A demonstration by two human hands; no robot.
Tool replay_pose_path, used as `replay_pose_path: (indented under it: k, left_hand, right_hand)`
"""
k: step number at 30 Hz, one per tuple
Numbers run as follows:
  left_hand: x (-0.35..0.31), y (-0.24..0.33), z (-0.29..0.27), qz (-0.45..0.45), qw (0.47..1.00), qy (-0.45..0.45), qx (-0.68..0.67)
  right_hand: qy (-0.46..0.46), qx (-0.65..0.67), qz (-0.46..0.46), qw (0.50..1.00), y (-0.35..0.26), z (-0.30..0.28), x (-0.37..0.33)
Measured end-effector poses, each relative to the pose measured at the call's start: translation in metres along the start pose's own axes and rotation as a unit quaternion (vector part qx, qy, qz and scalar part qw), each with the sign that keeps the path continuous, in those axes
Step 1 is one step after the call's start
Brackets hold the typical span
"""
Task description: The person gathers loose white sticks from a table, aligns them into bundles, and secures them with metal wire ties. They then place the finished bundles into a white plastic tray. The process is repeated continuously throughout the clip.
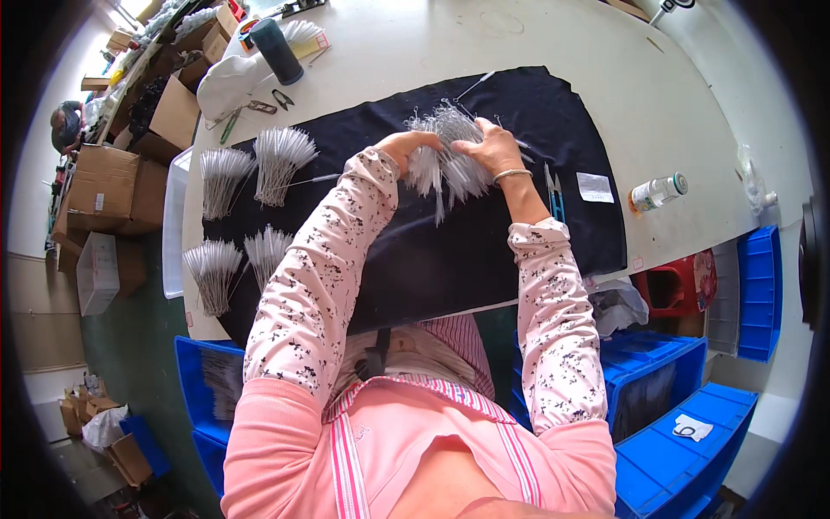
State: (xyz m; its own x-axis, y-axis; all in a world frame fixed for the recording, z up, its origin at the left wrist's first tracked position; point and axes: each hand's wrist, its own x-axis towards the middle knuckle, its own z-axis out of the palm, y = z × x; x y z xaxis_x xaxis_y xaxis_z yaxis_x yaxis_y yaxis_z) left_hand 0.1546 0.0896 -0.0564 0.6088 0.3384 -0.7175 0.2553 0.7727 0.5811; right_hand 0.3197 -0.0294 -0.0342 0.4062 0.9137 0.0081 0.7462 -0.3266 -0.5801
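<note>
A worker in pale sleeves patterned with dark flowers [324,246] cups a loose heap of thin wire brushes with whitish bristles [450,134] between two bare hands, on the black cloth [432,268] spread over a white table [519,39]. The left hand [408,147] bends in against the heap's left side, its fingertips partly hidden; the right hand [497,151] lies against the other side, thumb and fingers parted. Whether either is gripped firmly on any brushes, one cannot tell. Set opposite each other, the palms probably keep the slender wires from splaying. At the worker's left, four fanned bundles of the same whitish brushes [284,160] lie in two rows, well apart from the heap, likely so that they do not mix; the dark cloth perhaps makes the pale bristles easier to see. Blue-handled scissors [556,197] lie near the right wrist, seemingly for easy reach, just beside a white paper slip [595,188].
</note>
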Motion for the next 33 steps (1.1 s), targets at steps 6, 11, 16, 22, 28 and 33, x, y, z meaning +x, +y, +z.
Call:
replay_pose_path:
  k: [6, 11, 16, 22, 28, 33]
  left_hand:
    - [-0.023, 0.001, 0.012, 0.016, 0.999, 0.033, 0.004]
    - [-0.017, 0.007, -0.011, -0.009, 0.999, -0.036, 0.007]
    - [-0.031, 0.005, 0.003, -0.004, 0.999, -0.018, -0.026]
    - [-0.019, -0.001, 0.007, -0.009, 0.999, -0.026, -0.039]
    - [-0.015, 0.000, 0.008, -0.023, 0.989, 0.078, 0.125]
    - [-0.046, 0.023, -0.016, -0.038, 0.971, 0.050, 0.229]
  right_hand:
    - [-0.042, -0.013, 0.016, 0.999, -0.011, -0.010, -0.004]
    - [-0.033, -0.014, 0.007, 0.999, -0.010, -0.011, -0.004]
    - [-0.027, -0.081, 0.011, 0.996, -0.012, -0.001, -0.005]
    - [0.006, -0.145, 0.019, 0.989, -0.030, 0.004, -0.018]
    - [-0.003, -0.172, 0.022, 0.985, -0.032, 0.010, -0.020]
    - [-0.007, -0.140, 0.039, 0.989, -0.028, 0.009, -0.019]
